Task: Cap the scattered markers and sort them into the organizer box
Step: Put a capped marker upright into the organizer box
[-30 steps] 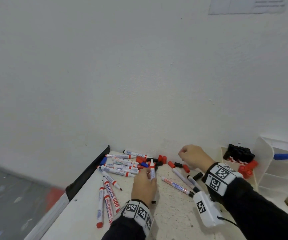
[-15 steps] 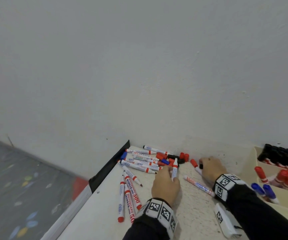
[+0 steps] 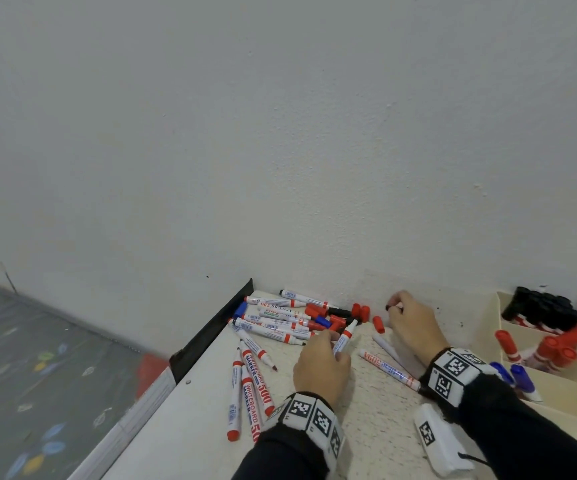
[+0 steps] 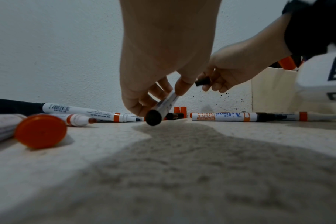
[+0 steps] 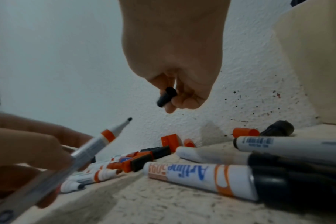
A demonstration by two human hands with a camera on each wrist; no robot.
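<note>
Since half a second ago my right hand point(image 3: 410, 322) has lifted off the tabletop point(image 3: 377, 420) near the wall, now pinching a black cap point(image 5: 167, 97). My left hand point(image 3: 320, 365) grips an uncapped black-tipped marker point(image 3: 345, 337), tip tilted up toward the cap, not touching. Loose markers point(image 3: 273, 318) and red caps point(image 3: 360, 311) lie just beyond. Organizer box point(image 3: 553, 393) sits right, holding sorted black, red, blue markers.

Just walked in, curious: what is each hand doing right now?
Left hand: grips an uncapped marker, black tip up.
Right hand: pinches a black cap above the table.
</note>
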